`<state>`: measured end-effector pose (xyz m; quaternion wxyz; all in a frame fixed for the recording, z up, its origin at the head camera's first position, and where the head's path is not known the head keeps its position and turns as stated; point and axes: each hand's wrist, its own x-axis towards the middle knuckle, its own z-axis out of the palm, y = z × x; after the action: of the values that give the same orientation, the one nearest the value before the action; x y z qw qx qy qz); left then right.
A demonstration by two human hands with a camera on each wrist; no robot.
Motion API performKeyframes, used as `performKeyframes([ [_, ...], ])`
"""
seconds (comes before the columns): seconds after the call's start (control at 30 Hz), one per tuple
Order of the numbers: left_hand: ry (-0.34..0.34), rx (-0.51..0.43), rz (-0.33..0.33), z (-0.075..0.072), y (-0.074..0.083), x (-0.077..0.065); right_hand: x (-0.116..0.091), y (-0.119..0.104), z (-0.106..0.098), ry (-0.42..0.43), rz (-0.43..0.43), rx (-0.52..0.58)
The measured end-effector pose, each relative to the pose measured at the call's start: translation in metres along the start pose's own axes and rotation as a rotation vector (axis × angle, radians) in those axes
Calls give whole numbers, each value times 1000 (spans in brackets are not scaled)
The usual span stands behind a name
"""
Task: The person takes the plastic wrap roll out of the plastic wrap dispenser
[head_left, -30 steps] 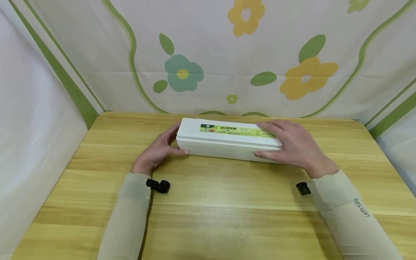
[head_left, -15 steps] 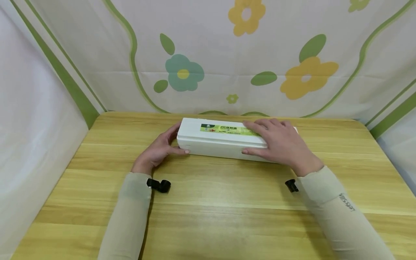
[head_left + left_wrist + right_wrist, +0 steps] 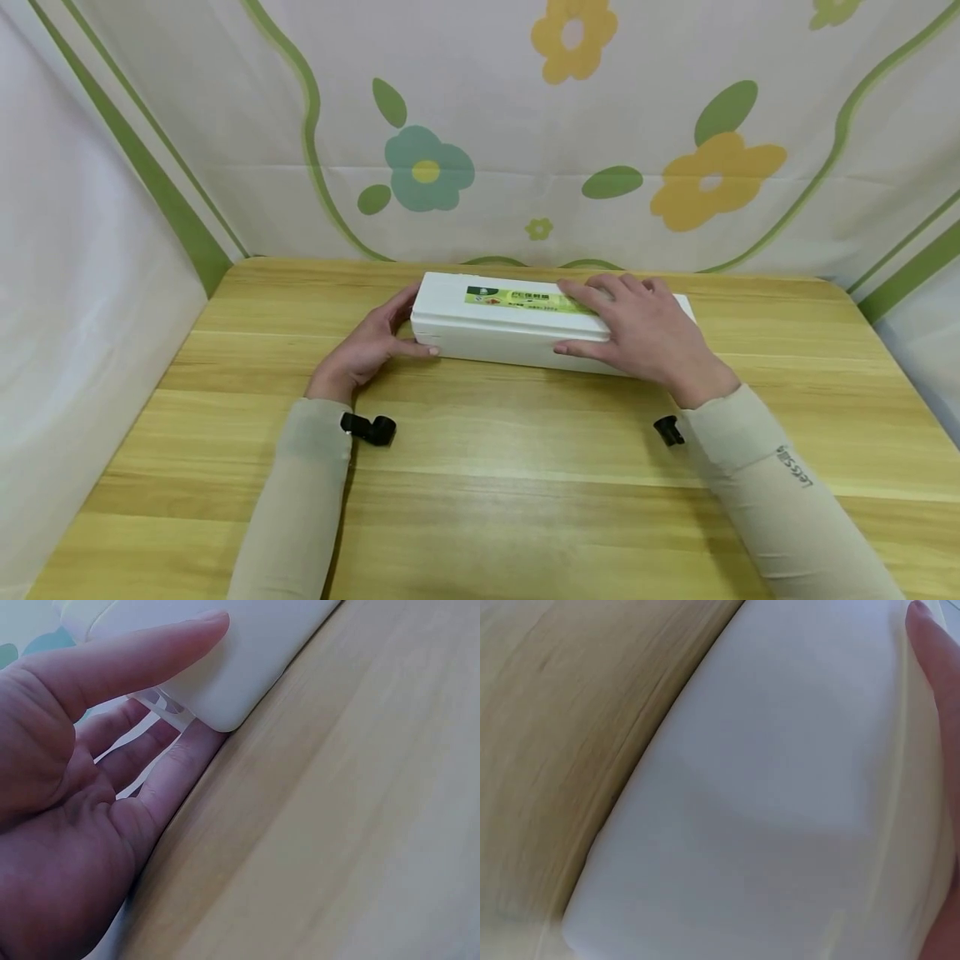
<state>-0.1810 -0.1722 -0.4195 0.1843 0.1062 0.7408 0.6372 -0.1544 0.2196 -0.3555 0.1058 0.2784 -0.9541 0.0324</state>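
A long white cling film dispenser box [image 3: 480, 335] lies across the back half of the table, a green and yellow label [image 3: 517, 300] along its lid. My left hand [image 3: 366, 346] holds its left end, thumb along the front face and the other fingers round the end. Openings in that end of the box [image 3: 247, 671] show beside the fingers in the left wrist view. Over the right part of the lid, my right hand [image 3: 648, 337] grips the box, thumb on the front and fingers across the top, covering part of the label. The right wrist view is filled by the front face [image 3: 757, 787].
The wooden table [image 3: 480, 500] stretches in front of the box and to both sides. A white curtain [image 3: 510, 150] with flower prints hangs close behind the table's back edge. Black wrist mounts [image 3: 371, 429] stick inward from both sleeves.
My right hand has slid left along the box, and the box's right end now shows past it. My left hand and the box stay in place.
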Motion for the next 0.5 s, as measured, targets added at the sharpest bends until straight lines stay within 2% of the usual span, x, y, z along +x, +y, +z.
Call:
performKeyframes([
  [0.27, 6, 11, -13, 0, 0, 1, 1, 4, -5, 68, -20, -30],
  [0.5, -7, -1, -24, 2, -1, 2, -1, 10, -11, 35, 47, -4],
])
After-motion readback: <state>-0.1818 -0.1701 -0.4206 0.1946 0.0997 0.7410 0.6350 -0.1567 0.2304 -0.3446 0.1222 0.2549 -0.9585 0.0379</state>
